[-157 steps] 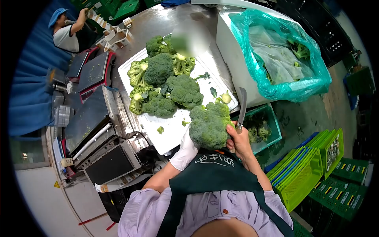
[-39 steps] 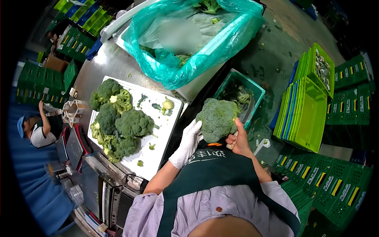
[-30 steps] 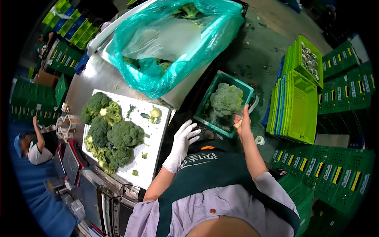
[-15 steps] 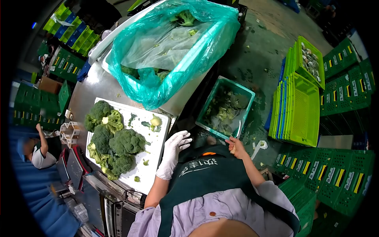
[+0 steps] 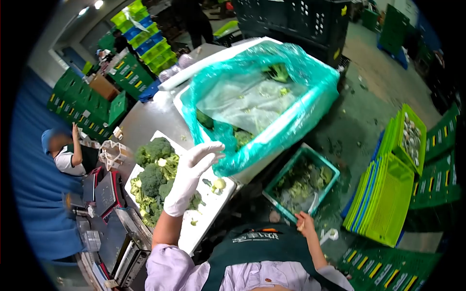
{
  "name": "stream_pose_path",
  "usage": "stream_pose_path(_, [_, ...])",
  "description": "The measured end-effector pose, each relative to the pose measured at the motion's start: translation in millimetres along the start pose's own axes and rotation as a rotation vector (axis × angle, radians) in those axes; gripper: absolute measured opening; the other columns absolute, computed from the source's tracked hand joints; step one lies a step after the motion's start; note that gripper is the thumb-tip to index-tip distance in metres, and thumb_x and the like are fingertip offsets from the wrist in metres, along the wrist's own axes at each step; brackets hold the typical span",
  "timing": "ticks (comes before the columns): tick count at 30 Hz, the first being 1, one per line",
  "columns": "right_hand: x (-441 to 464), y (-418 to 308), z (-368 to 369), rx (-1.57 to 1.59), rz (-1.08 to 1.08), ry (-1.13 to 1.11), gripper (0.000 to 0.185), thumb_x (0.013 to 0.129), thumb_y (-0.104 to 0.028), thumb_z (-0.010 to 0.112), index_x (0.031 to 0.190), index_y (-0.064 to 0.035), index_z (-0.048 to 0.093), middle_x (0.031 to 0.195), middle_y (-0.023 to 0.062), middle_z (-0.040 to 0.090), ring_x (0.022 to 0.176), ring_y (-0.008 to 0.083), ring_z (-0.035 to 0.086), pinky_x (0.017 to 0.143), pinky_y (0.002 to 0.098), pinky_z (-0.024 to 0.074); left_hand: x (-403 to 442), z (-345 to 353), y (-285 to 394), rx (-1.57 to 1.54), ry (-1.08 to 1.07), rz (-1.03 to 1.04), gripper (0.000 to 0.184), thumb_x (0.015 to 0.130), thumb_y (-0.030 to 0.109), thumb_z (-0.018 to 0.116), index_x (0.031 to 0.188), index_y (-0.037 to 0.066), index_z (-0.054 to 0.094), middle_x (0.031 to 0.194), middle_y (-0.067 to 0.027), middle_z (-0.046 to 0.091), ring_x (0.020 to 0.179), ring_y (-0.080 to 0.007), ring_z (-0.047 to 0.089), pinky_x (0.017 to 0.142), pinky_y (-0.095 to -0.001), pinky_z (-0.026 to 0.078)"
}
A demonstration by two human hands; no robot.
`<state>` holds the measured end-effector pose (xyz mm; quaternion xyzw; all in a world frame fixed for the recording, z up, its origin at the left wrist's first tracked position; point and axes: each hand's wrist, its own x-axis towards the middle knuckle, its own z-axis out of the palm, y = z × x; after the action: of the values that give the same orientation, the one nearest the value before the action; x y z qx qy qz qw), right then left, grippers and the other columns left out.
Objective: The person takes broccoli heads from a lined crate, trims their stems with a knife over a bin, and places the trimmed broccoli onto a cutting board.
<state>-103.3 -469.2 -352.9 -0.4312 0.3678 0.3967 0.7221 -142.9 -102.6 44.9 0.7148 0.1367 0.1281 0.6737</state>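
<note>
My left hand [image 5: 188, 177], in a white glove, is raised over the white tray [image 5: 213, 213]. Its fingers are stretched out toward the green plastic liner [image 5: 272, 167] and hold nothing; whether they touch the liner I cannot tell. Several broccoli heads [image 5: 153, 179] lie on the tray, partly behind the glove. A pale cut stem piece [image 5: 219, 183] sits to their right. My bare right hand [image 5: 306, 224] is closed low beside the teal bin [image 5: 335, 177], with a narrow knife blade [image 5: 314, 200] pointing up from it. The knife's handle is hidden in the fingers.
The liner lines a white foam box [image 5: 315, 104] with broccoli inside. Trimmings lie in the teal bin. Lime baskets [image 5: 383, 199] are stacked at right, green crates [image 5: 383, 271] below them. A dark crate [image 5: 291, 22] stands behind. At left is another person [image 5: 73, 153].
My left hand has risen from beside my apron and swung forward, over the tray and toward the liner. The right hand stays closed near the bin. The view has tilted up.
</note>
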Motion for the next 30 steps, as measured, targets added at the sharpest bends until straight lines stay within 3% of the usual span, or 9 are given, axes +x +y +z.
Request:
stream_pose_path(2, [-1.0, -8.8, 0.9, 0.013, 0.024, -0.010, 0.019, 0.089, -0.025, 0.056, 0.088, -0.0072, 0.051, 0.074, 0.0051, 0.058, 0.045, 0.0106, 0.038, 0.042, 0.0281, 0.0345, 33.3, -2.1, 10.8, 0.161, -0.036, 0.109, 0.033, 0.088, 0.015, 0.060, 0.117, -0.001, 0.056, 0.115, -0.0101, 0.060, 0.104, -0.0199, 0.058, 0.089, -0.0312, 0.046])
stream_pose_path(4, [17.5, -10.4, -9.2, 0.097, 0.055, 0.019, 0.028, 0.087, -0.019, 0.055, 0.111, -0.0052, 0.049, 0.105, 0.0157, 0.061, 0.047, 0.0125, 0.041, 0.041, 0.0287, 0.0338, 71.6, -3.4, 15.1, 0.383, -0.045, 0.104, 0.035, 0.088, 0.020, 0.060, 0.115, -0.001, 0.057, 0.111, -0.0087, 0.061, 0.100, -0.0175, 0.059, 0.087, -0.0301, 0.045])
stream_pose_path(8, [16.9, -26.9, -2.5, 0.084, 0.040, 0.040, 0.018, 0.086, -0.016, 0.057, 0.099, -0.0054, 0.051, 0.097, 0.0147, 0.064, 0.047, 0.0123, 0.042, 0.041, 0.0271, 0.0363, 159.2, 0.9, -2.3, 0.795, -0.116, 0.121, 0.037, 0.086, 0.027, 0.059, 0.113, 0.001, 0.059, 0.111, -0.0117, 0.062, 0.100, -0.0203, 0.058, 0.088, -0.0310, 0.044])
stream_pose_path(14, [34.9, -33.5, -17.9, 0.141, 0.052, 0.048, 0.020, 0.087, -0.016, 0.055, 0.103, -0.0051, 0.052, 0.096, 0.0149, 0.063, 0.048, 0.0125, 0.041, 0.042, 0.0279, 0.0349, 280.7, 48.9, -55.8, 1.018, -0.318, 0.072, 0.051, 0.081, 0.037, 0.059, 0.115, -0.001, 0.059, 0.106, -0.0198, 0.063, 0.102, -0.0308, 0.059, 0.088, -0.0351, 0.045])
stream_pose_path(18, [30.1, -37.4, -21.4, 0.160, 0.091, 0.170, 0.019, 0.089, -0.017, 0.053, 0.105, -0.0062, 0.051, 0.093, 0.0140, 0.063, 0.048, 0.0131, 0.038, 0.043, 0.0291, 0.0323, 351.7, 92.0, -92.7, 1.051, -0.363, 0.106, 0.052, 0.078, 0.042, 0.059, 0.100, -0.005, 0.062, 0.097, -0.0221, 0.065, 0.093, -0.0334, 0.062, 0.082, -0.0380, 0.047])
stream_pose_path(22, [28.8, -29.8, -40.8, 0.241, 0.122, 0.197, 0.007, 0.085, -0.015, 0.054, 0.087, -0.0117, 0.050, 0.079, 0.0110, 0.064, 0.044, 0.0127, 0.040, 0.040, 0.0282, 0.0337, 386.9, 134.2, -110.9, 0.950, -0.013, 0.112, 0.059, 0.071, 0.050, 0.063, 0.092, -0.005, 0.064, 0.094, -0.0233, 0.064, 0.087, -0.0358, 0.063, 0.076, -0.0399, 0.051])
stream_pose_path(24, [25.1, -26.4, -49.0, 0.268, 0.142, 0.201, 0.007, 0.085, -0.016, 0.054, 0.088, -0.0123, 0.049, 0.080, 0.0111, 0.064, 0.044, 0.0126, 0.040, 0.041, 0.0283, 0.0340, 413.2, 145.1, -137.0, 0.955, 0.112, -0.006, 0.059, 0.072, 0.050, 0.062, 0.090, -0.006, 0.064, 0.092, -0.0240, 0.065, 0.085, -0.0350, 0.064, 0.073, -0.0412, 0.052])
stream_pose_path(27, [22.3, -25.2, -56.3, 0.284, 0.159, 0.243, 0.007, 0.087, -0.016, 0.053, 0.090, -0.0128, 0.048, 0.086, 0.0116, 0.063, 0.044, 0.0128, 0.039, 0.041, 0.0281, 0.0338, 429.1, 153.2, -164.3, 1.054, 0.402, 0.140, 0.054, 0.074, 0.048, 0.060, 0.084, -0.005, 0.067, 0.088, -0.0239, 0.066, 0.084, -0.0349, 0.066, 0.072, -0.0408, 0.053])
stream_pose_path(30, [12.5, -24.2, -55.4, 0.293, 0.170, 0.298, 0.006, 0.088, -0.016, 0.051, 0.090, -0.0127, 0.048, 0.087, 0.0109, 0.063, 0.045, 0.0128, 0.038, 0.041, 0.0276, 0.0335, 417.6, 151.3, -152.8, 0.967, 0.351, 0.083, 0.052, 0.074, 0.048, 0.060, 0.082, -0.002, 0.068, 0.085, -0.0241, 0.065, 0.080, -0.0363, 0.065, 0.070, -0.0406, 0.052])
